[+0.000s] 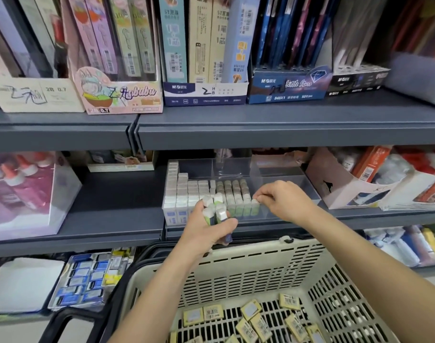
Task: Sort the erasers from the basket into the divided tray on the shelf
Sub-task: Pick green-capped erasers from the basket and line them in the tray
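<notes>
A clear divided tray (289, 180) stands on the middle shelf, its left compartments packed with upright white and green-sleeved erasers (186, 191). My left hand (206, 231) grips a bunch of several green-sleeved erasers (215, 209) in front of the tray. My right hand (284, 200) pinches one green-sleeved eraser (254, 206) at the right end of the front row in the tray. Below, a beige slotted basket (258, 266) holds several loose yellow-wrapped erasers (251, 318).
Boxed pencil leads and pens line the upper shelf (261, 125). A clear box of glue bottles (21, 191) sits left of the tray, a torn cardboard box (340, 184) to its right. Stock trays of small erasers (88, 280) lie lower left.
</notes>
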